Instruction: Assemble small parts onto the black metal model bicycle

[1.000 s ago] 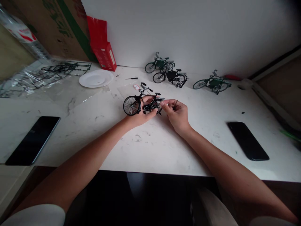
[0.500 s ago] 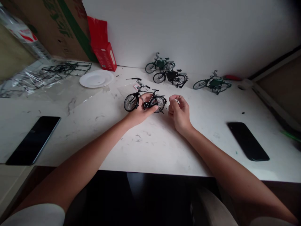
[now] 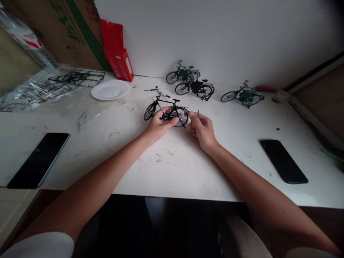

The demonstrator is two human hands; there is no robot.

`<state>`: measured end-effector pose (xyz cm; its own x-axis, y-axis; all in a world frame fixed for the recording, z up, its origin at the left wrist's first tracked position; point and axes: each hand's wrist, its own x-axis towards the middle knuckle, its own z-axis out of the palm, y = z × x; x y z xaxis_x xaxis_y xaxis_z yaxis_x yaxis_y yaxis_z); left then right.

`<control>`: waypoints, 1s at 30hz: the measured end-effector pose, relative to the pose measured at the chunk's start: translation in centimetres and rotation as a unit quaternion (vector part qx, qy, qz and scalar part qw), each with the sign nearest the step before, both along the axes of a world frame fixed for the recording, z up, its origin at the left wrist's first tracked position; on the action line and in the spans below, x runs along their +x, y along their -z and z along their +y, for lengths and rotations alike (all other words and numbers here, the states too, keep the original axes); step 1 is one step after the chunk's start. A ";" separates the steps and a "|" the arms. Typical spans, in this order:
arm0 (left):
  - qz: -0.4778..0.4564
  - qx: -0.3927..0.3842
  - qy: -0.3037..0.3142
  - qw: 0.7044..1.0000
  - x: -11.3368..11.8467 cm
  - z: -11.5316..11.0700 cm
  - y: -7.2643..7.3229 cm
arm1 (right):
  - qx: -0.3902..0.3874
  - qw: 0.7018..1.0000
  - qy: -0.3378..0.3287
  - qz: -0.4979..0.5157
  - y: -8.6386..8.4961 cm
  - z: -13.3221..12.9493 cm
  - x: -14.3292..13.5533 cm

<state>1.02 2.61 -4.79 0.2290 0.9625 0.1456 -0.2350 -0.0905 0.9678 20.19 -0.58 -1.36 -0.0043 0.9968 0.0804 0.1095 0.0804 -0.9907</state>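
Observation:
A small black model bicycle (image 3: 179, 116) is upright in my left hand (image 3: 161, 125), with the thumb over the lower frame beside the rear wheel and the fingers behind it. Its front wheel points left and its handlebar is at the upper left. Just right of the rear wheel, my right hand (image 3: 201, 129) is closed in a pinch at the rear fender. A thin dark piece sticks up from its fingertips; most of it is hidden, so I cannot make out what it is.
Behind stand a black model bicycle (image 3: 197, 87) and two green ones (image 3: 182, 72) (image 3: 248, 96). At the left are a white plate (image 3: 110, 90), a red box (image 3: 120, 64), part frames (image 3: 80, 77) and a phone (image 3: 39, 160). Another phone (image 3: 283, 161) lies right.
The held bicycle has turned slightly, its front wheel now narrower to view. My right hand has moved a little left, up to the rear wheel, and a thin dark piece now shows at its fingertips.

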 end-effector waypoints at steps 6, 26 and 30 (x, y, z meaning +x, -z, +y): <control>0.006 0.011 -0.033 0.999 -0.1 0.1 -0.3 | -0.021 0.999 -0.024 0.023 0.5 0.1 0.0; 0.075 -0.003 0.064 0.995 0.1 -1.0 -1.1 | 0.064 0.994 0.052 0.074 -0.2 0.6 0.6; 0.176 -0.029 0.161 0.971 -1.5 -1.5 -3.0 | 0.077 0.991 0.080 0.078 -0.9 1.1 1.3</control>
<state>-0.49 1.14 -1.79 0.5446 0.8372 -0.0490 0.1044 -0.0097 0.9945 21.50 0.51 -0.50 0.1777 0.9596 0.2180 -0.0195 0.2249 -0.9742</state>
